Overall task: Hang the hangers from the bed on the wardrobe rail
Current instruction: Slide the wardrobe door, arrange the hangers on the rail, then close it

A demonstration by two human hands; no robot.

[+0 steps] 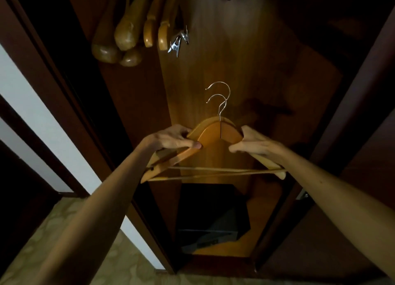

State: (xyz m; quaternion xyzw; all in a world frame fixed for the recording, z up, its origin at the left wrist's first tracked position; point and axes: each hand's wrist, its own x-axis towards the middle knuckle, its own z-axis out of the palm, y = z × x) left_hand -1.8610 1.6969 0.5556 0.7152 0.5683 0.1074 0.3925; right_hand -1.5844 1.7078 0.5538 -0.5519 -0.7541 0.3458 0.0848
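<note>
Hands (171, 139) (254, 144) grip paired hangers (215, 133) inside wardrobe (245, 60).

Both bare forearms reach forward and up, converging toward the middle. The left hand (173, 140) is closed in a grip, thumb pressed flat along the near side and fingers curled over the top. Opposite it, the right hand (254, 144) grips likewise, knuckles up, thumb pointing inward toward the left hand.
</note>
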